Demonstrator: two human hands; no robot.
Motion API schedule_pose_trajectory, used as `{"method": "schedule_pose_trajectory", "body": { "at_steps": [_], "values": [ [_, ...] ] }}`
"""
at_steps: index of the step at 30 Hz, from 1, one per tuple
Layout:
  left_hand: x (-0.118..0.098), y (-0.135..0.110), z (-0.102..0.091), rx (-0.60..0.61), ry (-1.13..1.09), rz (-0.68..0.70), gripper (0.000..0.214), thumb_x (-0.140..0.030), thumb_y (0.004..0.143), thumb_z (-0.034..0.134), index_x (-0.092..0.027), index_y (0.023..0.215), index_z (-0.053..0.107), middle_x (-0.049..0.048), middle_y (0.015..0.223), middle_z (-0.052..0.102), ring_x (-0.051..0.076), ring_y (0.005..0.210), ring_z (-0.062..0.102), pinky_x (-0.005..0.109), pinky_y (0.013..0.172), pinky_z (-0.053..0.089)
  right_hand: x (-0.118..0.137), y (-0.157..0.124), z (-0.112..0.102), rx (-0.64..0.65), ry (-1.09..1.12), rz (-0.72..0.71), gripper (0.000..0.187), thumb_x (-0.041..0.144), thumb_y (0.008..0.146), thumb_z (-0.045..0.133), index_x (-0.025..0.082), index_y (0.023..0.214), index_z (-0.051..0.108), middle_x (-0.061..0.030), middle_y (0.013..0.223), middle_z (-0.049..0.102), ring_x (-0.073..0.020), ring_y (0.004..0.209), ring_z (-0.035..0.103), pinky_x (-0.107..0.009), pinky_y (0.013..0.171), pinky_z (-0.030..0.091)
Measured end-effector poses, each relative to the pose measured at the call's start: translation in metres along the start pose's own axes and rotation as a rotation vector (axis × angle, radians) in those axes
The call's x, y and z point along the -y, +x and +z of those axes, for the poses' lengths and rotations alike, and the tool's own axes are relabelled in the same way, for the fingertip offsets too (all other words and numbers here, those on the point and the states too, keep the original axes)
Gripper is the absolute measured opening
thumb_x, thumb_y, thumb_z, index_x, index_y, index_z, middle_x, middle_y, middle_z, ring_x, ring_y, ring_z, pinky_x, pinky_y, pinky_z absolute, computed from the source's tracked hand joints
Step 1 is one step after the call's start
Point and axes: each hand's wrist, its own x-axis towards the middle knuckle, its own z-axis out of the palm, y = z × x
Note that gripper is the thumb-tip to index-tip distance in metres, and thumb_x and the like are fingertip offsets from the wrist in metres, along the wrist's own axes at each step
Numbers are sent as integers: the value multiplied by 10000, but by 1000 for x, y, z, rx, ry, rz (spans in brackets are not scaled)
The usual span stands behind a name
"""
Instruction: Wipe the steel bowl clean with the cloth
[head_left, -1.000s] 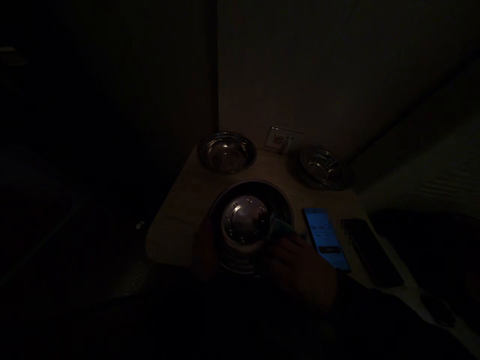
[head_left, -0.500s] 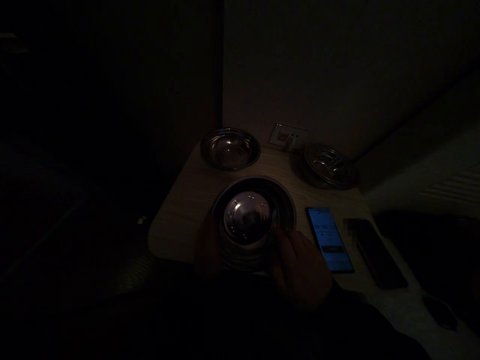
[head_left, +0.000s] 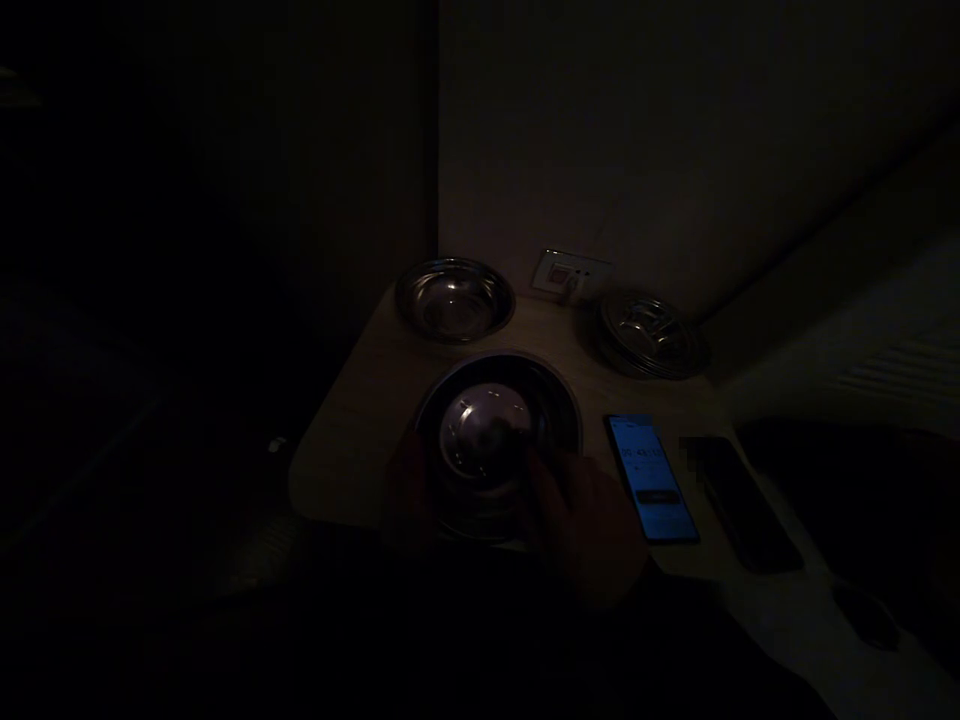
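So, pretty dark shot, left hand (head_left: 409,485) gripping the steel bowl's (head_left: 499,440) near-left rim, right hand (head_left: 589,525) curled over its near-right edge, lit phone (head_left: 652,478) beside on the tabletop (head_left: 360,430)

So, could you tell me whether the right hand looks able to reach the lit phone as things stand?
Probably yes: the right hand is at the steel bowl, the lit phone lies beside it, nothing between.

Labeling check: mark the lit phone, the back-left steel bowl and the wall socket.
lit phone (head_left: 651,478), head view, screen centre
back-left steel bowl (head_left: 454,300), head view, inner bottom
wall socket (head_left: 568,273), head view, faceplate
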Motion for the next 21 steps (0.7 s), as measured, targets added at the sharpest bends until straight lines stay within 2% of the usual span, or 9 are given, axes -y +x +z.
{"method": "schedule_pose_trajectory", "body": {
  "at_steps": [3,5,8,11,13,15,18,21],
  "values": [
    [-1,-4,0,-20,15,-22,438,-476,892,361,-225,1167,592,87,1213,612,274,1228,499,445,1047,393,10,-6,4,109,132,-1,508,277,833,472,75,1299,482,-208,1111,599,-331,937,573,-491,738,514],
    [-3,-6,-1,-53,65,-53,443,-467,876,398,-193,1165,593,115,1227,598,305,1220,503,471,1059,372,8,-14,3,122,267,2,539,206,836,434,80,1359,396,-201,1172,580,-326,1013,557,-501,803,510],
    [-8,-4,-4,-20,171,-66,457,-413,815,523,-131,1169,587,166,1234,579,357,1202,506,499,1050,373,-2,-23,-3,125,483,72,501,167,874,413,143,1371,351,-151,1165,607,-264,1030,587,-430,848,524],
    [-8,1,-7,48,210,-2,462,-347,747,611,-133,1156,592,166,1212,590,376,1185,512,500,1031,396,-11,-22,-14,146,672,230,419,213,887,474,236,1301,416,-86,1183,622,-217,1033,617,-344,830,547],
    [-6,5,-7,37,185,35,420,-370,753,602,-162,1118,609,143,1161,619,371,1175,521,502,1012,415,-13,-17,-21,144,782,294,388,223,882,506,272,1261,443,-50,1195,627,-196,1038,626,-298,805,558],
    [-2,6,-6,14,142,57,389,-424,783,560,-185,1084,620,123,1113,642,356,1174,526,497,1000,430,-12,-10,-22,114,837,284,388,204,886,494,273,1263,433,-41,1186,636,-185,1053,623,-281,810,556],
    [0,4,-3,4,68,98,404,-472,842,464,-203,1103,616,99,1096,656,306,1182,531,453,999,447,-9,-1,-11,96,691,171,403,157,891,440,224,1288,426,-103,1233,597,-209,1034,630,-330,813,555],
    [1,1,0,3,2,129,444,-491,888,368,-212,1135,609,85,1102,661,276,1193,529,427,1000,451,-8,1,0,68,323,38,355,120,881,429,208,1207,538,-174,1281,544,-242,899,662,-372,679,557]
  ]
}}
